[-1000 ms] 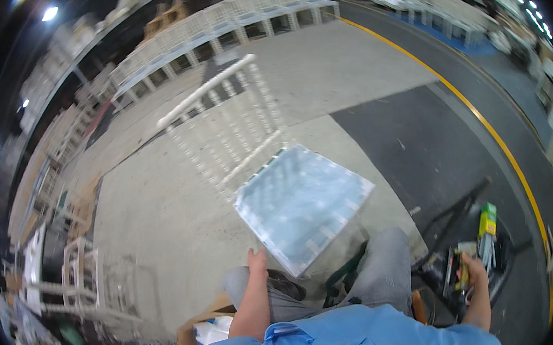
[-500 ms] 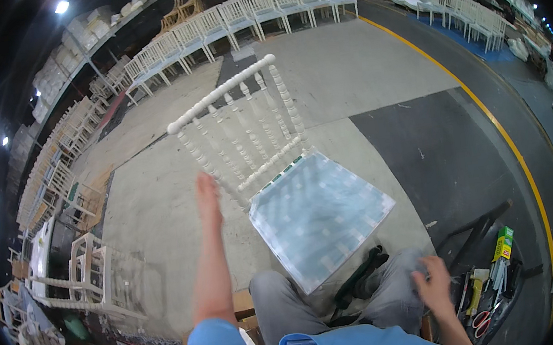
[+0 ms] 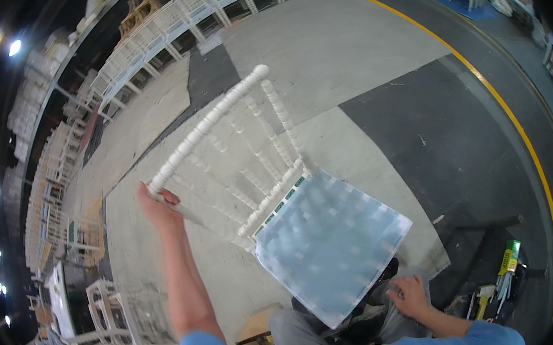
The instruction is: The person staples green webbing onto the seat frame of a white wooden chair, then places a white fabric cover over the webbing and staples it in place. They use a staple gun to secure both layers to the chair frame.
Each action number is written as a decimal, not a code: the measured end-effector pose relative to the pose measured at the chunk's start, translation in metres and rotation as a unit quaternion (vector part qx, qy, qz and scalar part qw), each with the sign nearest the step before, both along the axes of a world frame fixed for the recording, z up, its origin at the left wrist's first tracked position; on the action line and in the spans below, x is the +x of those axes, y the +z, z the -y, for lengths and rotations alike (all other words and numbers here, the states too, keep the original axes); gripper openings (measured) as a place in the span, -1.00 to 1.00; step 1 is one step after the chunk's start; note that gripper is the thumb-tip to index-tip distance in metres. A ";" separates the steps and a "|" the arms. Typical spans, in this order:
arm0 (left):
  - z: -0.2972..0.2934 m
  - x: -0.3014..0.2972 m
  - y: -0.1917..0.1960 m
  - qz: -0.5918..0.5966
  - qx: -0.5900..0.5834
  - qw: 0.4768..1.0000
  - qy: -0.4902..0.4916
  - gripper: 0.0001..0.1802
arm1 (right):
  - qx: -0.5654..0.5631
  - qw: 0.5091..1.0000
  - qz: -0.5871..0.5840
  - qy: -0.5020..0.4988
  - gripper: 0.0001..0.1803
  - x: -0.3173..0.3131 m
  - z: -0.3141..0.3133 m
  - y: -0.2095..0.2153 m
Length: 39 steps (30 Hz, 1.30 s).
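Observation:
A white chair (image 3: 208, 124) with a turned, beaded back stands in front of me, a corner of its seat toward my lap. Pale blue checked sheeting (image 3: 329, 237) covers the seat, and small green pieces (image 3: 280, 207) show along its rear edge. My left hand (image 3: 159, 207) is closed around the back's left post, just below the end of the top rail. My right hand (image 3: 408, 295) rests on my right knee, fingers loosely bent and apart, holding nothing. The spindles look blurred.
Tools and a green-yellow box (image 3: 509, 255) lie at my lower right, beside a dark bar (image 3: 494, 223). White chair frames (image 3: 114, 314) stand at left. Rows of white chairs (image 3: 188, 14) line the far side. A yellow floor line (image 3: 480, 76) curves along the right.
My left hand has moved from beside the chair back to the left post and taken hold. The chair back has shifted and tilted. My right hand has settled onto my knee.

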<state>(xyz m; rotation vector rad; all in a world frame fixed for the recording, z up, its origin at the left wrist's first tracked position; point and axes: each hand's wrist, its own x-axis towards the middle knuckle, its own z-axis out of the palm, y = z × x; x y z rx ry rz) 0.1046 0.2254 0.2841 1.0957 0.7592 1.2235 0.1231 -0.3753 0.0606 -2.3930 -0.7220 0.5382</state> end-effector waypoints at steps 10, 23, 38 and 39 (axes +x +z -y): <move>0.204 0.105 0.123 -0.104 0.140 0.952 -0.250 -0.39 | 0.615 0.720 -0.154 -0.283 -0.08 0.336 -0.134 0.269; 0.318 0.167 0.214 -0.119 0.236 0.815 -0.516 -0.33 | 0.733 0.512 -0.095 -0.437 -0.44 0.375 0.027 0.348; 0.125 0.447 0.248 0.157 0.189 0.667 -0.704 -0.26 | 0.634 0.628 0.288 -0.347 -0.61 0.549 -0.065 0.589; 0.112 0.469 0.248 0.142 0.160 0.643 -0.735 -0.23 | 0.630 0.608 0.306 -0.374 -0.60 0.558 -0.081 0.603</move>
